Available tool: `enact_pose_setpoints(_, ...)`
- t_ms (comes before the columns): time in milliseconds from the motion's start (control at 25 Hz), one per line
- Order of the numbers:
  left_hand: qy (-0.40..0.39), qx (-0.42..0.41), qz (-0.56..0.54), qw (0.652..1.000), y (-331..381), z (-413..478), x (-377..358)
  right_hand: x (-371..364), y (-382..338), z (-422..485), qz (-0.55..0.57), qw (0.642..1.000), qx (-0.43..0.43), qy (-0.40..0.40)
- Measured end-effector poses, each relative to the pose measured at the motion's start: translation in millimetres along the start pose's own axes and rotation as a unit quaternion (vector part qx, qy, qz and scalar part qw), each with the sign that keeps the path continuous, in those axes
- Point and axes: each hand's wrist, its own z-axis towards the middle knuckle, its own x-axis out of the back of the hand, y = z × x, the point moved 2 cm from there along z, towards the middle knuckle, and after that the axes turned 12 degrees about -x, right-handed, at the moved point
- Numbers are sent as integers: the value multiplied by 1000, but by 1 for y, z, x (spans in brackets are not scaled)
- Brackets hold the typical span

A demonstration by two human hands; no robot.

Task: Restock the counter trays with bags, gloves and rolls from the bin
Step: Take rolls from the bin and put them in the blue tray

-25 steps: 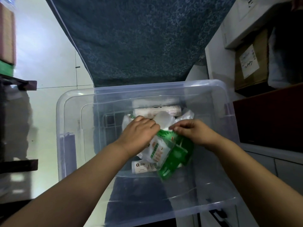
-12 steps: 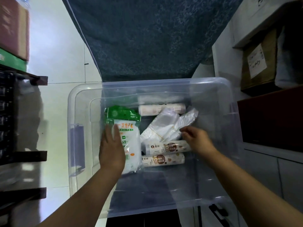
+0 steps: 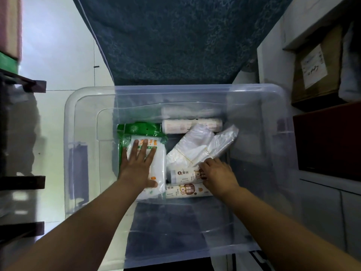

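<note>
A clear plastic bin (image 3: 82, 122) stands on the floor below me. Inside on the left lies a green-and-white glove pack (image 3: 144, 133), and my left hand (image 3: 139, 163) rests flat on it with fingers spread. To its right lie bundles of clear plastic bags (image 3: 197, 145), a pale roll (image 3: 191, 125) at the back, and two printed rolls (image 3: 183, 190) at the front. My right hand (image 3: 216, 175) sits on the upper printed roll, fingertips touching the edge of the bag bundle; whether it grips anything is hidden.
A blue patterned mat (image 3: 175, 40) runs away from the bin's far side. Dark shelving (image 3: 21, 133) stands on the left. On the right are grey cabinet fronts (image 3: 328, 208), a dark red panel (image 3: 328, 139) and a cardboard box (image 3: 316, 69).
Both hands held the glove pack over the bin's middle. My left hand then laid it flat at the left side and pressed it down, while my right hand moved onto the rolls and bags.
</note>
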Motion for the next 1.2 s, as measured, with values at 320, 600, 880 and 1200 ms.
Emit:
enact_pose_setpoints(320,145,-216,-49,964,51,-28,50,49,-20,-23,-1,989,97,113)
enact_pose_setpoints(600,168,-60,-43,983,34,-60,98,80,2,-45,145,969,10,201)
enact_pose_setpoints(880,200,15,-27,979,-12,-102,97,-8,10,-26,228,915,-240,-230)
enact_pose_setpoints(1200,215,-10,-34,976,-16,-108,99,-8,-7,-24,208,932,-211,-208)
